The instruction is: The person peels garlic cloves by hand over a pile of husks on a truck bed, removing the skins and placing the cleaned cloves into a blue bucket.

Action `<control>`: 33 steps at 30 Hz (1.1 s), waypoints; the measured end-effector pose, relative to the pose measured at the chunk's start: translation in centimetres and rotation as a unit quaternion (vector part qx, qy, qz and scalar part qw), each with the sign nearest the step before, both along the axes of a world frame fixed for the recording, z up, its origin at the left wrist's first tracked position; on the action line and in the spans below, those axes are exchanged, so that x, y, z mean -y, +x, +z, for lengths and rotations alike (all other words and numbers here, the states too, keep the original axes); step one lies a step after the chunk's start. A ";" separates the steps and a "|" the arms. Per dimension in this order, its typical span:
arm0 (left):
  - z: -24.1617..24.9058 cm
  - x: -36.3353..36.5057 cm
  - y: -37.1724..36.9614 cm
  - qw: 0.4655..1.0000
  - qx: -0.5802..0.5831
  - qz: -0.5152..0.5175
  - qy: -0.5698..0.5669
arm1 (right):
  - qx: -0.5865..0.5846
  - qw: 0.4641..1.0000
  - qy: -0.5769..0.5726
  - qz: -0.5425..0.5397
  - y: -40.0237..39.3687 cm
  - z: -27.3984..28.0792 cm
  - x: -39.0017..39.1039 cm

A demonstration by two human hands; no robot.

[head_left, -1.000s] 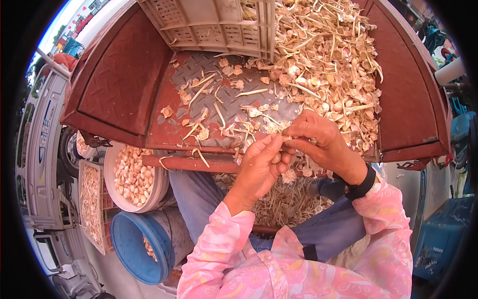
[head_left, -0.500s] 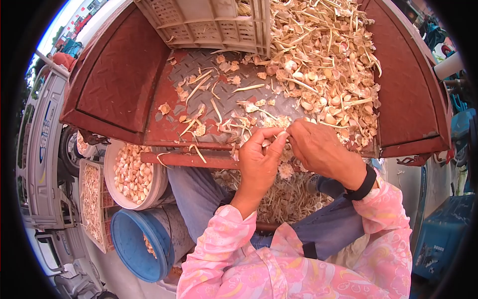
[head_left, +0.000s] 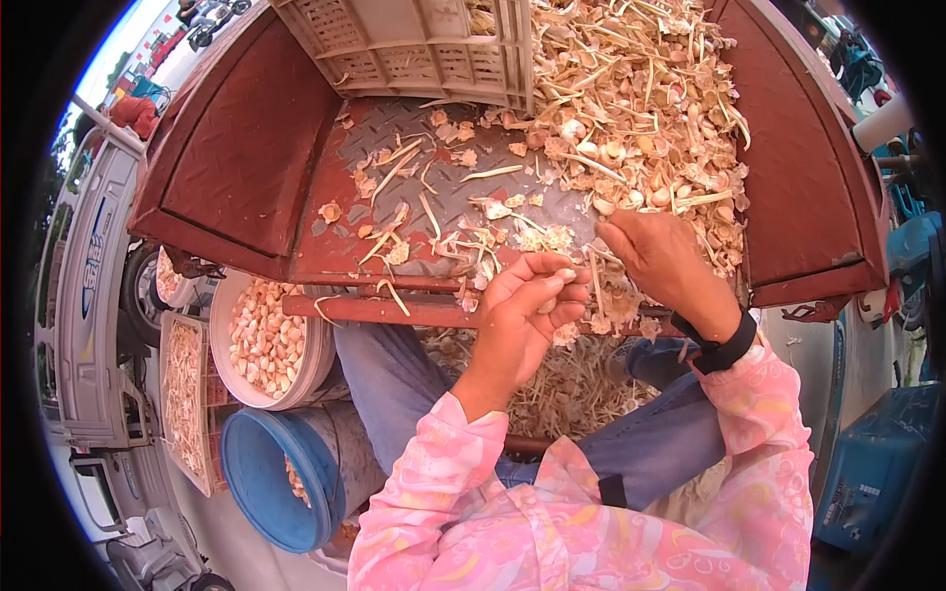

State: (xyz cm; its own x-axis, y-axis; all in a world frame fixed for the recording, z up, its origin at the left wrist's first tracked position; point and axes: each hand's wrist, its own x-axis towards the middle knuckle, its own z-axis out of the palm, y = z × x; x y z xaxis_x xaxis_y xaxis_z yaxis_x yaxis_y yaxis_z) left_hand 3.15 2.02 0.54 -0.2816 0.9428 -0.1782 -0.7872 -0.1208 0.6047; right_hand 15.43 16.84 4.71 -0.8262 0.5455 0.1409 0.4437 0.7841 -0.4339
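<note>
My left hand [head_left: 527, 320] is closed, pinching a pale garlic clove [head_left: 565, 275] between thumb and finger. Another whitish piece shows under its curled fingers. Apart from it, to the right, my right hand [head_left: 675, 261] has its fingers bent together at the near edge of the garlic heap [head_left: 641, 148]. A clove [head_left: 603, 207] lies right at its fingertips; whether anything sits inside those fingers is hidden. Dry garlic skins [head_left: 547, 238] and stalks are scattered on the red metal cart bed [head_left: 330, 251] in front of both hands.
A cream plastic crate [head_left: 424, 59] stands at the back of the bed. Left of my legs are a white bucket of cloves [head_left: 317, 360], a blue bucket [head_left: 251, 473] and a crate of garlic [head_left: 187, 394]. Husks [head_left: 552, 404] cover the ground between my knees. A grey truck [head_left: 84, 266] stands left.
My hands were together at the clove and have come apart. The right moved right and up to the heap's edge; the left turned slightly, still holding its clove.
</note>
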 end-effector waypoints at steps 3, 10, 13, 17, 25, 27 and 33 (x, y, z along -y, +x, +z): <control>0.3 -0.7 -0.4 0.988 0.147 -0.034 0.019 | -0.081 0.993 0.081 0.013 0.1 -0.6 0.5; -0.5 -1.0 -0.2 0.986 0.164 -0.030 0.014 | -0.109 0.977 0.005 0.181 -0.9 0.1 2.5; 0.0 -1.1 0.4 0.991 0.121 -0.049 0.015 | -0.030 0.979 0.017 0.199 -1.0 -0.6 2.6; -0.7 -1.0 0.7 0.986 0.150 -0.071 0.024 | -0.026 0.985 -0.028 0.166 -1.0 -1.1 2.3; -1.6 -1.0 -0.1 0.962 0.258 -0.080 0.042 | -0.063 0.979 -0.015 0.193 -0.5 0.8 2.4; -1.9 -0.9 -0.1 0.961 0.253 -0.093 0.059 | -0.040 0.981 0.030 0.188 -0.7 0.5 2.6; -0.2 -1.1 0.6 0.981 0.181 -0.072 -0.011 | -0.012 0.976 0.127 0.176 -0.7 -0.7 3.0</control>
State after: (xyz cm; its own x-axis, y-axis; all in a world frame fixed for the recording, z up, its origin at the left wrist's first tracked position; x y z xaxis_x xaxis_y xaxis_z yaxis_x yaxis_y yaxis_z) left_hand 3.76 3.11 0.32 -0.0598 0.9633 -0.2618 -0.9585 0.0179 0.2845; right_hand 14.68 13.88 4.04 -0.9510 0.1738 0.2559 0.1200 0.9698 -0.2124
